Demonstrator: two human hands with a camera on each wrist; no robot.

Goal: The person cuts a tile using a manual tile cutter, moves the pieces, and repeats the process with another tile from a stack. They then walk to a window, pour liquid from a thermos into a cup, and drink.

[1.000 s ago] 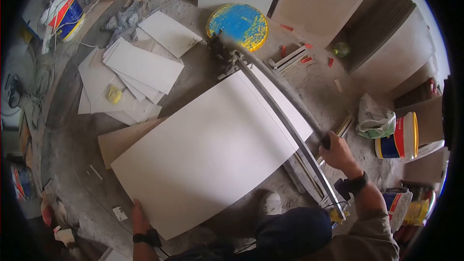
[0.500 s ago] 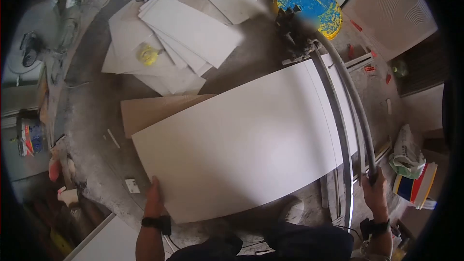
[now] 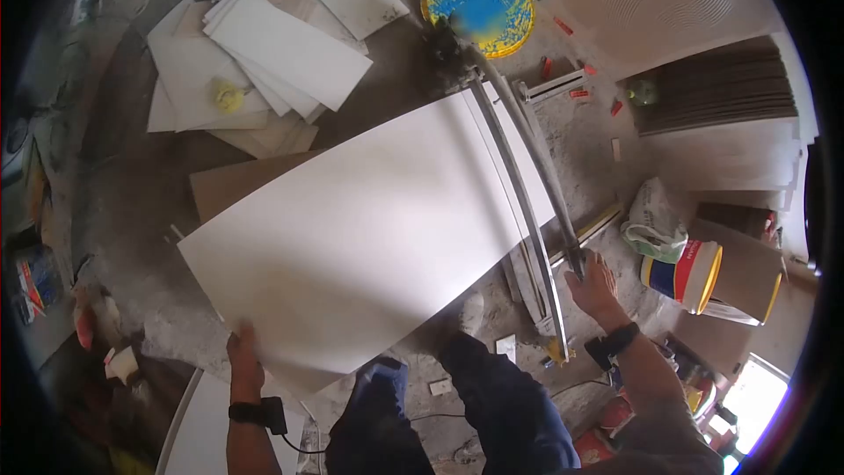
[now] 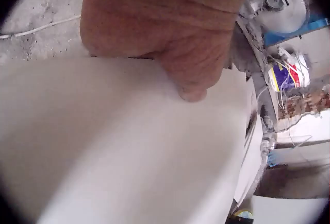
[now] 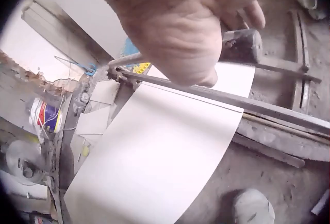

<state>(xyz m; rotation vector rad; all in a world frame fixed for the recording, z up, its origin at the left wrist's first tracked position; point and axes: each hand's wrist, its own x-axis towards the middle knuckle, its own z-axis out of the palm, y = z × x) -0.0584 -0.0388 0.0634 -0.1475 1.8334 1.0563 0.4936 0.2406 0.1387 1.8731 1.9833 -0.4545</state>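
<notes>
A large white panel (image 3: pixel 352 220) lies slanted on the floor. At its near left corner my left hand (image 3: pixel 246 362) pinches the edge; the left wrist view shows the thumb (image 4: pixel 193 91) on top, the other fingers hidden. A metal rail (image 3: pixel 525 211) crosses the panel near its right end, beside a thin line. The long lever (image 3: pixel 538 145) above the rail joins a dark cutter head (image 3: pixel 457 60) at the far end. My right hand (image 3: pixel 600 290) touches the lever's near end, and the black grip (image 5: pixel 245 47) shows under the palm, fingers loosely extended.
White offcuts (image 3: pixel 290 48) lie in a loose pile at the far left. Beyond the cutter head is a blue and yellow round lid (image 3: pixel 483 4). Buckets (image 3: pixel 686 273) and a plastic bag (image 3: pixel 655 224) stand right. A cable (image 3: pixel 563 389) runs near my feet.
The head view has shifted, and my legs show more. My right hand's fingers, curled round the grip before, look looser and straighter. The left hand stays at the panel's corner.
</notes>
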